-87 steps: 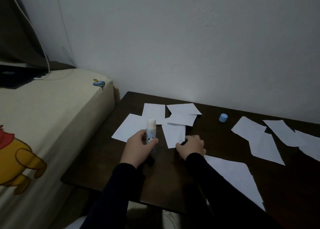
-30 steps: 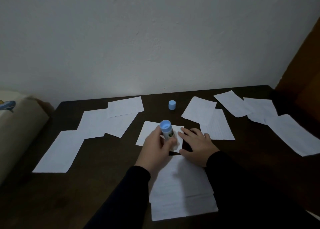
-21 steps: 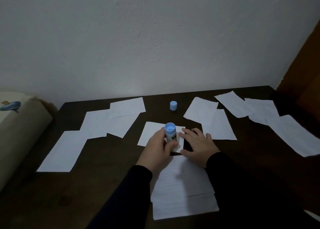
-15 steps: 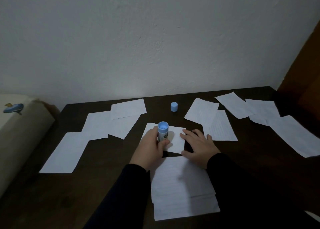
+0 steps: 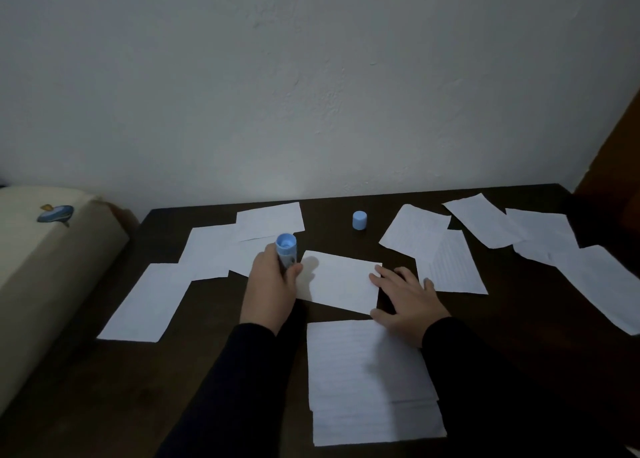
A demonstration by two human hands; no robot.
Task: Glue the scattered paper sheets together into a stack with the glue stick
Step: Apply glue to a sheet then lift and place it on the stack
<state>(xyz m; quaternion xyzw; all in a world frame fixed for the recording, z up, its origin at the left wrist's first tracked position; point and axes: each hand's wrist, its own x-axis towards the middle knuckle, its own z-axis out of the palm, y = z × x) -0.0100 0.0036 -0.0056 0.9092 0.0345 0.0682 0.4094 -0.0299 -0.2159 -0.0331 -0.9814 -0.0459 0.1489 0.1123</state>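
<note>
The glue stick (image 5: 286, 253), gripped in the left hand (image 5: 268, 291), has slid off the sheet (image 5: 341, 284); the flat right hand (image 5: 407, 296) pins it, gluing done, stacking next.

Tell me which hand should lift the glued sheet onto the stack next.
Probably the right hand. It lies open, fingers on the right edge of the small sheet, beside the stack nearer the person. The left hand is occupied, its grip around the glue stick.

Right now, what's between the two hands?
In the head view, one small sheet lies flat between the left hand, which grips the glue stick, and the right hand, fingers flat at its right edge.
</note>
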